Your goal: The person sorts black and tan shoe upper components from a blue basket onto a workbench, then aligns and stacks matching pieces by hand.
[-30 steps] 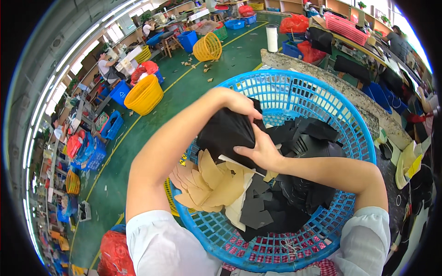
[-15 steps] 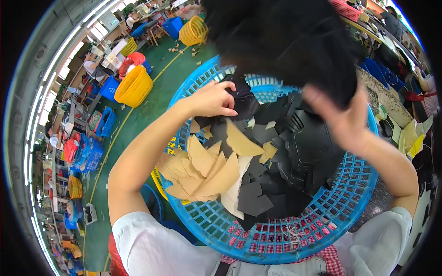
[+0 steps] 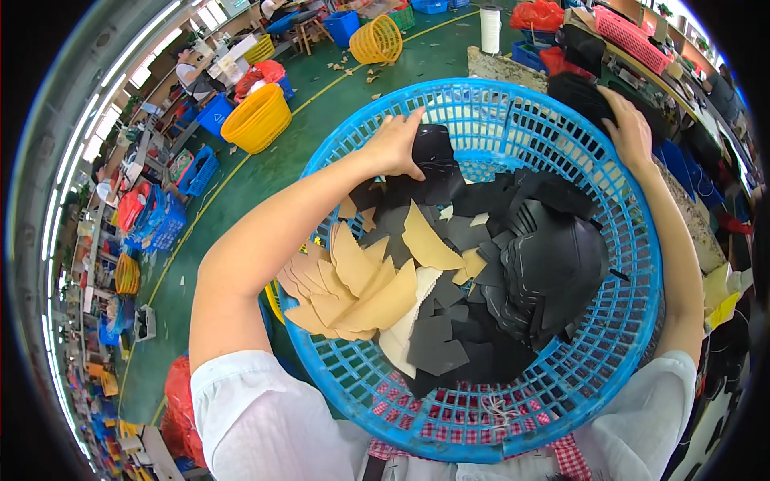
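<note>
A large round blue plastic basket (image 3: 321, 377) stands before me, holding cut flat pieces. My left hand (image 3: 395, 147) is at its far left inside, thumb and fingers curved around the near edge of a shiny black piece (image 3: 437, 160). Beyond the basket's far right rim, my right hand (image 3: 631, 132) has its fingers on a dark black bundle (image 3: 579, 98), whose material I cannot make out. In the basket, tan pieces (image 3: 353, 289) fan out at the left, next to a white zigzag-edged piece (image 3: 407, 329). Stacked black pieces (image 3: 553, 264) lie at the right.
Behind the basket is a worn table (image 3: 513, 70) with a white thread cone (image 3: 490, 30). Yellow baskets (image 3: 257, 119) and blue bins stand on the green floor at left. A pink basket (image 3: 630, 36) sits on a bench at far right; people sit at machines in the distance.
The black bundle, lifted over the basket before, has gone to the far right beyond the rim with my right hand. My left hand's fingers have spread and shifted slightly up and right.
</note>
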### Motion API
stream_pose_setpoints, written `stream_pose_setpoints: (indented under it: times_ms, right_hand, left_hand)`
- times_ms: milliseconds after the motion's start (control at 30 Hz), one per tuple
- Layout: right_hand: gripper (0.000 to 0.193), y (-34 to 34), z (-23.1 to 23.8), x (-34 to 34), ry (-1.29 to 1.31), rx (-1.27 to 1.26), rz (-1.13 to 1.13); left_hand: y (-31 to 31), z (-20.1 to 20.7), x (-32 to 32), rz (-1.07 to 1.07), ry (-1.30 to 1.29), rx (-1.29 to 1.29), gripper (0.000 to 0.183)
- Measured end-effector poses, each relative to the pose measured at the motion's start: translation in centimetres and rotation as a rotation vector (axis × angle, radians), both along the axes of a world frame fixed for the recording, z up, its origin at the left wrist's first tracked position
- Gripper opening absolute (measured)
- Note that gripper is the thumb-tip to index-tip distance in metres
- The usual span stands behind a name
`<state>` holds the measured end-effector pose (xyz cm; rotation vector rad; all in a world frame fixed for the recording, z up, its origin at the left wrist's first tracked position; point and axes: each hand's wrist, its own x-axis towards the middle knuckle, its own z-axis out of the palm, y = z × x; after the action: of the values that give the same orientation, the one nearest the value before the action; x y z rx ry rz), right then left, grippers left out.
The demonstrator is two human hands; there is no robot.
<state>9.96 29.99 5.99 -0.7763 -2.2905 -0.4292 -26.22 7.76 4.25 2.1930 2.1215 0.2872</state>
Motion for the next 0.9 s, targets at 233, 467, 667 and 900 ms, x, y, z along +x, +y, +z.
stream_pose_setpoints:
  times_ms: [233,467,667,900]
  right_hand:
    - [0.046,1.2,2.2,-1.6,-0.251,0.341,0.073]
    - [0.030,4.7,-4.1,2.4,-0.221,-0.565,0.175]
    - [0.023,2.3,-3.3,4.0,0.064,-1.288,0.192]
    - [0.030,-2.8,6.4,4.4,0.481,-0.960,0.271]
  left_hand:
    - [-1.8,-0.8,-0.1,0.049,0.035,0.004,0.087]
    - [-1.6,-1.9,0.1,-0.093,-0.270,0.106,0.071]
    - [-1.9,2.1,-1.0,-0.136,-0.395,0.241,0.070]
    - [-4.4,10.0,3.6,0.011,-0.979,0.277,0.071]
